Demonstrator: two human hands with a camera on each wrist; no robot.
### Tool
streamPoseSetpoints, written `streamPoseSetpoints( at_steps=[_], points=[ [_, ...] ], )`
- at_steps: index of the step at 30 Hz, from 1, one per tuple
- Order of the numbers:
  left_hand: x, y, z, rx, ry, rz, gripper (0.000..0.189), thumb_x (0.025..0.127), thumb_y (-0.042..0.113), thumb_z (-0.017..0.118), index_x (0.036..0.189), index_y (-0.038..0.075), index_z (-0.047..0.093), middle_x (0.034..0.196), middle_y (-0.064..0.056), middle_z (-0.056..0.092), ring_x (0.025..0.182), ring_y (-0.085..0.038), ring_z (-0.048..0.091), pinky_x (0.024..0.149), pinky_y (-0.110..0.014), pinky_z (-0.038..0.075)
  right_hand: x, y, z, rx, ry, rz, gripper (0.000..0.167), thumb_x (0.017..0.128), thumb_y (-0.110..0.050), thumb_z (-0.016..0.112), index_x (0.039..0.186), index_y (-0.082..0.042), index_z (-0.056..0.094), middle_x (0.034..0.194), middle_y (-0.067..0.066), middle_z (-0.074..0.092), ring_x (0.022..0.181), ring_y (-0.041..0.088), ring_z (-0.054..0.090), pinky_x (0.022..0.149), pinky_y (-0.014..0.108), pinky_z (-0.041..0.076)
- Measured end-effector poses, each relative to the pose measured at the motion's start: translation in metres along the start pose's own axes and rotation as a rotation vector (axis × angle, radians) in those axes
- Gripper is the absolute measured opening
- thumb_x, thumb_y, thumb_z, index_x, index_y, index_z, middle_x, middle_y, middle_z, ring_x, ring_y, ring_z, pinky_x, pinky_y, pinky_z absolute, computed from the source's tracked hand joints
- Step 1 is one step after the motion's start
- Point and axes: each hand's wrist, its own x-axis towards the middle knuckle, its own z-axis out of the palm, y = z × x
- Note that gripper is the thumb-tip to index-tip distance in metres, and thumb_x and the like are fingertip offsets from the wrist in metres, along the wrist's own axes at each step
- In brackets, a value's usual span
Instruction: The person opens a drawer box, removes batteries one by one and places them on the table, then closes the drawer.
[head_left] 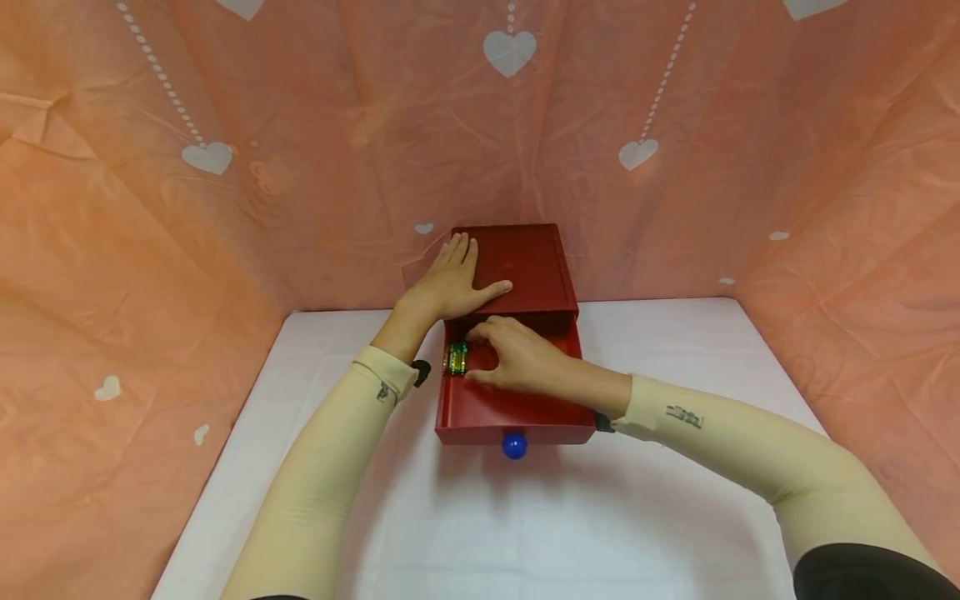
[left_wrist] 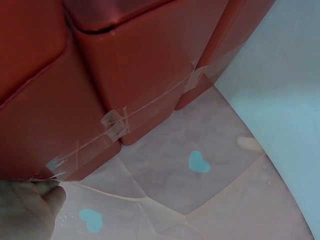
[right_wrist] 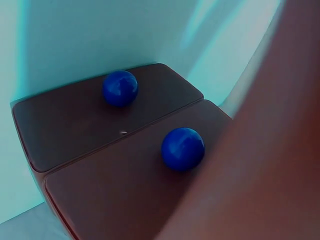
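A red drawer cabinet point(head_left: 517, 267) stands against the backdrop, its top drawer point(head_left: 517, 408) pulled out. Spread across the left of the cabinet's top lies my left hand point(head_left: 450, 287), fingers straight and thumb out to the side. Inside the drawer, my right hand point(head_left: 521, 358) has its thumb and fingers curved apart, with nothing visible between them. Its fingertips are close to a small group of shiny green-and-gold items point(head_left: 456, 358), perhaps batteries, at the drawer's left wall. Whether they touch cannot be told. In the left wrist view, part of the left hand point(left_wrist: 25, 210) appears beside the cabinet.
A blue round knob point(head_left: 514, 447) juts from the drawer front. The right wrist view shows two drawer fronts with blue knobs point(right_wrist: 120, 88). Clear tape point(left_wrist: 115, 125) runs along the cabinet's side. White cloth point(head_left: 525, 525) covers the table, and a pink backdrop point(head_left: 360, 167) with hearts surrounds it.
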Motion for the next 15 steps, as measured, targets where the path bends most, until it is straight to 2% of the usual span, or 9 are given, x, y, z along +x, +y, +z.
streamPoseSetpoints(
  at_steps=[15],
  points=[
    [-0.0012, 0.0004, -0.001, -0.002, -0.001, 0.003, 0.11, 0.104, 0.076, 0.042, 0.171, -0.001, 0.001, 0.179, -0.019, -0.009, 0.166, -0.028, -0.015, 0.133, -0.038, -0.008, 0.0046, -0.0029, 0.0033, -0.07, -0.02, 0.013, 0.06, 0.094, -0.037, 0.085, 0.138, -0.001, 0.068, 0.14, 0.016, 0.066, 0.135, 0.033, 0.058, 0.121, 0.048, 0.045]
  ],
)
